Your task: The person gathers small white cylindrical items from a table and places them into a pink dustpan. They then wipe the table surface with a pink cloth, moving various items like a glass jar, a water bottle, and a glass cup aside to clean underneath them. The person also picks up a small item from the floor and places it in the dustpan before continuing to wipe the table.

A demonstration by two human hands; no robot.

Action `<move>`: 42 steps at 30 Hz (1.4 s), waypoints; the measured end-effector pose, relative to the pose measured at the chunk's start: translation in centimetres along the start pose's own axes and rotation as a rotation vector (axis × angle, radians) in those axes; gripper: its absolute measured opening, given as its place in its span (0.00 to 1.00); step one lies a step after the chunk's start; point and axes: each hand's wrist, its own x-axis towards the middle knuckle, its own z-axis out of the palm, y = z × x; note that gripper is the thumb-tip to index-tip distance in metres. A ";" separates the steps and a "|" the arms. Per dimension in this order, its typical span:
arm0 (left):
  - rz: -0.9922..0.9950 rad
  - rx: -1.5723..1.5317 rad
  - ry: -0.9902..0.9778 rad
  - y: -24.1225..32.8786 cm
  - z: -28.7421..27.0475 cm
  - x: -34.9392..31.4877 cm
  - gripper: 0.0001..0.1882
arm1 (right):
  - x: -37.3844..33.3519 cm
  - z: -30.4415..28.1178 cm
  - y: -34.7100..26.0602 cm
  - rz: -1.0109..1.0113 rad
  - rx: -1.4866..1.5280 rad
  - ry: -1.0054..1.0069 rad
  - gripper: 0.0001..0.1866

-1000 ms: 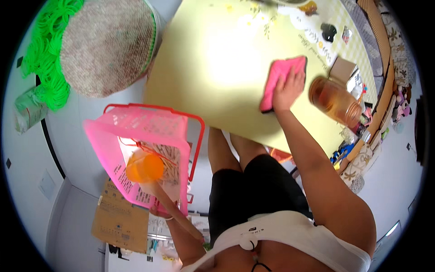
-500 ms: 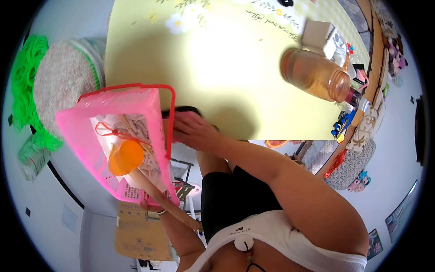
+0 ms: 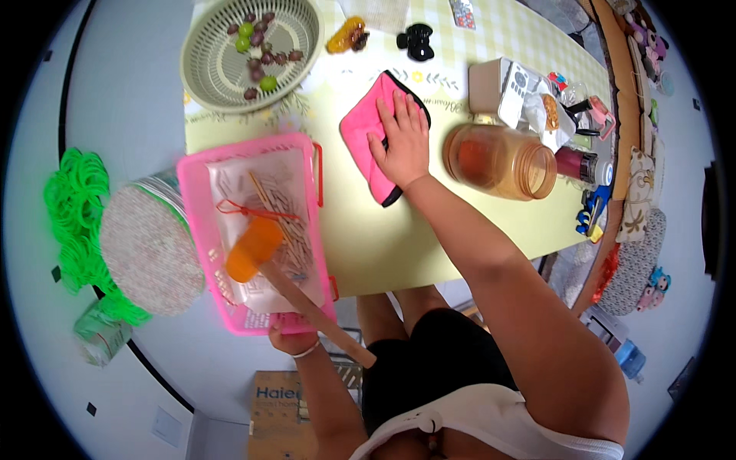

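The right hand (image 3: 403, 149) lies flat on the pink cloth (image 3: 362, 126), fingers a little spread; the left hand (image 3: 293, 337), partly hidden, grips the pink basket (image 3: 245, 149) by its near rim.

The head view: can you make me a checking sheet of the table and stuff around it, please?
Surface: table, pale yellow, checked pattern toward the far side.
Things in hand: pink cloth under the right hand; pink basket holding thin sticks; orange-headed tool across the basket, its handle jutting past the near edge.
Clutter: colander with grapes, black hair clip, jar and small box on the table.
Hands: right hand spread on the cloth; left hand gripping the basket's near edge.
Cables: nothing seen.
Surroundings: green loops and round woven-topped thing leftward, cardboard box below.
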 end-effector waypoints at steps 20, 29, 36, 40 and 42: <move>-0.072 0.209 0.350 1.5 0.6 2.5 0.25 | -17.7 -7.4 3.6 -0.084 0.219 -0.337 0.33; -0.141 0.316 0.539 2.3 2.7 -0.9 0.44 | -18.8 -8.2 5.2 -0.071 0.267 -0.370 0.34; -0.183 0.619 0.959 3.8 -8.7 -5.6 0.42 | -19.7 -5.9 6.1 -0.099 0.450 -0.202 0.31; -0.521 1.141 0.466 0.5 -10.9 -10.7 0.22 | -20.4 -5.1 6.8 -0.089 0.548 -0.084 0.25; -0.445 1.395 0.505 -6.5 -5.8 -12.4 0.21 | -21.3 -4.9 8.3 -0.104 0.496 -0.041 0.23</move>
